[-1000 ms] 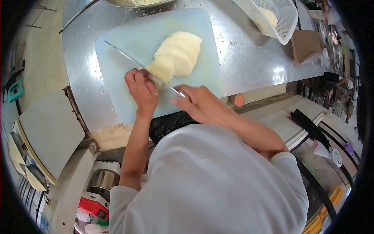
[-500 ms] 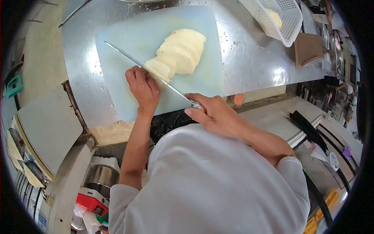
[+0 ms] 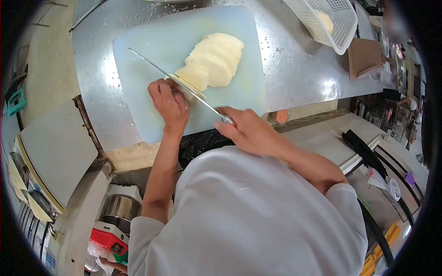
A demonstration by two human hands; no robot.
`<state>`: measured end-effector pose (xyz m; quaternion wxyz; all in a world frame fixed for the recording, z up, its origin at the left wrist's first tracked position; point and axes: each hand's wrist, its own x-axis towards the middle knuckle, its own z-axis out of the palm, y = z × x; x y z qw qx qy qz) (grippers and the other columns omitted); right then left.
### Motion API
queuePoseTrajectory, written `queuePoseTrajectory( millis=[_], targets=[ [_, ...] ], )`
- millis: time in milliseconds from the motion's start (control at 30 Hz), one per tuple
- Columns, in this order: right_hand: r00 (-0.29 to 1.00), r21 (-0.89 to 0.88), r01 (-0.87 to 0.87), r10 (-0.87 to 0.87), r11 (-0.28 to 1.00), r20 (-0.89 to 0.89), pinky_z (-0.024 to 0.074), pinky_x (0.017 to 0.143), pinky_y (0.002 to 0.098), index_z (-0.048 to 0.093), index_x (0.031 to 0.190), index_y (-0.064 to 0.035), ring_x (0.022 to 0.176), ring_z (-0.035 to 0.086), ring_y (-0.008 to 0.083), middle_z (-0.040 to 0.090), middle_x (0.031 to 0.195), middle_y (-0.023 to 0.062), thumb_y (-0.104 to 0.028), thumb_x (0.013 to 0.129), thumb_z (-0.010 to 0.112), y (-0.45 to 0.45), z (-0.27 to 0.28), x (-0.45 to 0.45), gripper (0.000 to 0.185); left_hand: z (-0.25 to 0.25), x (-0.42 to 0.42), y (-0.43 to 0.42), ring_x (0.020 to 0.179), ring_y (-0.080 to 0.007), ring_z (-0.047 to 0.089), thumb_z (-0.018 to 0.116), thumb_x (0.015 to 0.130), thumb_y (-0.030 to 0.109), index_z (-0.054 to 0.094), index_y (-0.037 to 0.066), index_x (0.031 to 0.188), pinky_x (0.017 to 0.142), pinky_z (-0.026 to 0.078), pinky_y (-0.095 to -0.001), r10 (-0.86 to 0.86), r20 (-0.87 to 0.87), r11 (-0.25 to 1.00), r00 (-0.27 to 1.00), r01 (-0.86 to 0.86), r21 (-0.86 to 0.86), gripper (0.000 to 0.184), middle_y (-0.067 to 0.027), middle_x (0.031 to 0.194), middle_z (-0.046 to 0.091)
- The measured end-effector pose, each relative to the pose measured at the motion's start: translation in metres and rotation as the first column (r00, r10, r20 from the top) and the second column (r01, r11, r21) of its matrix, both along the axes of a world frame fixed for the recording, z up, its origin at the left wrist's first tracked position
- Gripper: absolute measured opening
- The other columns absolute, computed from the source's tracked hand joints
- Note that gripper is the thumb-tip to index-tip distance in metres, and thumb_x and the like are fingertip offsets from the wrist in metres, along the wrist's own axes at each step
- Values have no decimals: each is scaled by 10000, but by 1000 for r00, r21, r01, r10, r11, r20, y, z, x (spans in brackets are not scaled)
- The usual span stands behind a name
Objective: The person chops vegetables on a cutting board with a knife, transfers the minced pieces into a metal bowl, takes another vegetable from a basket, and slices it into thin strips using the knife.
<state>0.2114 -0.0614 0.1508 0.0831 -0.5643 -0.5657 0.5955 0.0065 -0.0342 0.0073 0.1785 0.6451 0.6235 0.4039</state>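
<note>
My right hand (image 3: 248, 131) is wrapped round the handle of a long knife (image 3: 207, 105), whose thin blade points to the upper left over the cutting board (image 3: 142, 60). With bent fingers my left hand (image 3: 171, 105) grips the remaining chunk of a peeled, pale yellow, potato-like vegetable (image 3: 188, 94), mostly hidden by the fingers and the blade. The blade lies close beside my left fingertips, with a thin slice edge showing on its far side. Overlapping pale slices (image 3: 214, 60) lie fanned out on the board, beyond the knife.
The board rests on a wet metal table (image 3: 299, 73) dotted with small scraps. A white perforated basket (image 3: 340, 27) holding a pale piece stands at upper right, with a brown board-like thing (image 3: 364, 59) beside it. An orange round piece (image 3: 282, 117) lies by the front edge. Another person's hand (image 3: 113, 264) shows at lower left.
The knife and my right hand have shifted slightly left, and another slice has joined the fanned row. My left hand has hardly moved. Another person's arm shows more at lower left.
</note>
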Motion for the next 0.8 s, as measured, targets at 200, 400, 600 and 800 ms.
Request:
queuePoseTrajectory(
  millis=[200, 400, 600, 800],
  targets=[
    [1000, -25, -25, 25, 999, 0, 535, 732, 510, 635, 1196, 110, 769, 697, 463, 693, 790, 283, -324, 1044, 592, 21, -23, -16, 462, -3, 0, -1, 977, -392, 492, 519, 819, -13, 584, -30, 996, 873, 438, -507, 5, -3, 999, 1000, -5, 45, 189, -191, 993, 538],
    [1000, -3, -4, 4, 1000, -19, 524, 705, 477, 621, 1266, 99, 719, 686, 411, 657, 747, 265, -321, 1047, 593, -3, 0, -1, 475, -5, -1, -2, 1007, -398, 502, 527, 839, -8, 590, -33, 1018, 892, 440, -511, 9, 8, 1000, 1000, -9, 8, 192, -214, 1026, 537],
    [1000, 138, -18, 17, 990, 4, 523, 743, 552, 648, 1157, 80, 778, 677, 501, 687, 796, 307, -329, 1038, 603, 8, -51, -23, 428, 8, -9, -14, 980, -372, 526, 543, 904, 3, 615, -1, 1050, 879, 433, -492, -31, -64, 998, 997, 34, 44, 163, -163, 1018, 577],
    [1000, -46, -17, 17, 999, -4, 530, 733, 503, 646, 1225, 72, 736, 685, 453, 689, 778, 284, -341, 1041, 611, 13, -4, -12, 454, 28, -18, -12, 949, -360, 539, 572, 887, 12, 632, 16, 1074, 850, 428, -467, -147, -166, 983, 975, 124, -136, 196, -139, 994, 577]
  ],
)
